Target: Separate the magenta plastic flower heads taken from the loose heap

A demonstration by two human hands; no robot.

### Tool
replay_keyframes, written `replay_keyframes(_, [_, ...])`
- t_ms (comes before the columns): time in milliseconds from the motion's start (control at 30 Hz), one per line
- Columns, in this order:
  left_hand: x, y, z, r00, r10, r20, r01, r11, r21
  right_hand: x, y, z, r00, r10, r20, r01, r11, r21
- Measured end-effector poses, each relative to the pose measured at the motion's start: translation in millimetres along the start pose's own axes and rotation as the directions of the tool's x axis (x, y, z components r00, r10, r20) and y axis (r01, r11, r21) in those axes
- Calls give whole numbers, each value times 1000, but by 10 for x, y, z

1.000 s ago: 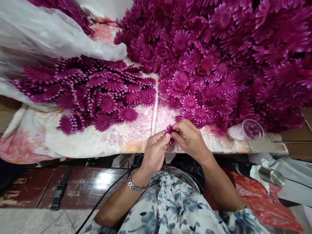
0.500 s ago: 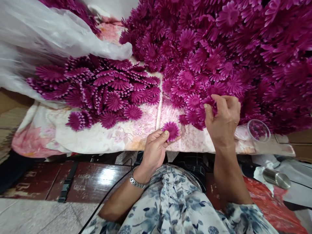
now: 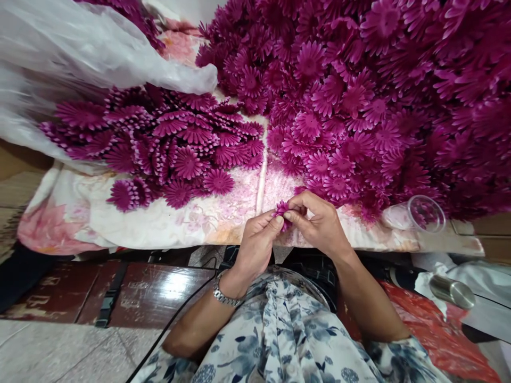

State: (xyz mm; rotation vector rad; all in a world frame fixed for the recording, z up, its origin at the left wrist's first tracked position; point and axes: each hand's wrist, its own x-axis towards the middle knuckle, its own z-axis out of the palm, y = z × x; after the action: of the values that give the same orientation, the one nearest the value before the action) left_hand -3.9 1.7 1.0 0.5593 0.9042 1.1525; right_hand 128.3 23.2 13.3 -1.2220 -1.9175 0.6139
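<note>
Right hand (image 3: 322,224) is back from the pile (image 3: 351,101); it and the left hand (image 3: 256,240) pinch a flower (image 3: 282,208), kinda half-hidden.

Floor: pale grey speckled tile (image 3: 35,348), joints visible. Scuffed, glossy reddish-brown bench (image 3: 149,298) bears a white light reflection (image 3: 175,287). Tabletop covered by cream floral cloth (image 3: 159,229).
</note>
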Motion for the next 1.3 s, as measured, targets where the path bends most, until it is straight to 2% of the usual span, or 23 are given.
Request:
replay_keyframes(33, [-1,5,-7,1000,13,3,-13,1000,0,15,17,-31,1000,-16,-26,15,999,-31])
replay_keyframes(100, [-5,29,-17,1000,15,-1,-15,1000,-16,57,84,-135,986,-60,-156,31,983,-178])
replay_keyframes(200, [-11,83,-18,999,-27,-29,25,997,-75,124,206,-350,915,-128,-383,-89,861,-501])
replay_keyframes(267, [-7,109,-9,997,-58,-43,53,993,-107,140,229,-432,891,-144,-430,-159,789,-594])
replay_keyframes(333, [4,115,3,996,-72,-50,65,989,-131,118,182,-396,922,-140,-362,-91,829,-552])
replay_keyframes(400, [17,104,12,995,-75,-61,65,987,-145,67,97,-256,972,-145,-183,64,919,-390])
replay_keyframes(433, [20,95,15,995,-78,-67,68,988,-142,40,57,-170,986,-152,-71,125,948,-291])
replay_keyframes(500, [18,79,14,994,-87,-70,78,990,-114,-3,1,-23,988,-150,28,152,973,-172])
replay_keyframes(600, [-4,66,5,995,-90,-30,89,995,-48,-24,-23,66,996,-77,34,79,994,-81])
replay_keyframes(700, [-26,55,-10,999,-45,11,45,999,-17,-16,-37,43,999,-4,51,4,1000,16])
replay_keyframes(800, [-31,46,-31,1000,4,15,-4,1000,-12,7,-41,-22,999,5,36,-7,999,52])
replay_keyframes(833, [-30,47,-38,1000,19,8,-19,1000,-12,21,-28,-59,1000,-9,-10,9,1000,15])
replay_keyframes(900, [-28,63,-47,999,30,-20,-31,999,-18,59,28,-167,983,-50,-175,20,986,-167])
replay_keyframes(967, [-26,91,-47,998,17,-54,-19,999,-37,98,105,-296,939,-91,-331,-52,915,-400])
replay_keyframes(1067, [-21,126,-31,997,-11,-74,5,997,-77,118,161,-403,909,-117,-399,-146,809,-570])
replay_keyframes(1133, [-16,128,-16,997,-14,-71,7,995,-95,91,126,-352,940,-135,-314,-54,849,-526])
replay_keyframes(1200, [-11,114,-3,997,-28,-68,21,995,-101,48,59,-218,978,-155,-136,95,923,-372])
replay_keyframes(1267, [-11,91,0,997,-63,-45,60,995,-84,12,4,-64,984,-179,10,176,957,-232])
replay_keyframes(1300, [-12,76,-2,996,-81,-24,79,994,-69,-1,-13,1,982,-185,40,189,961,-203])
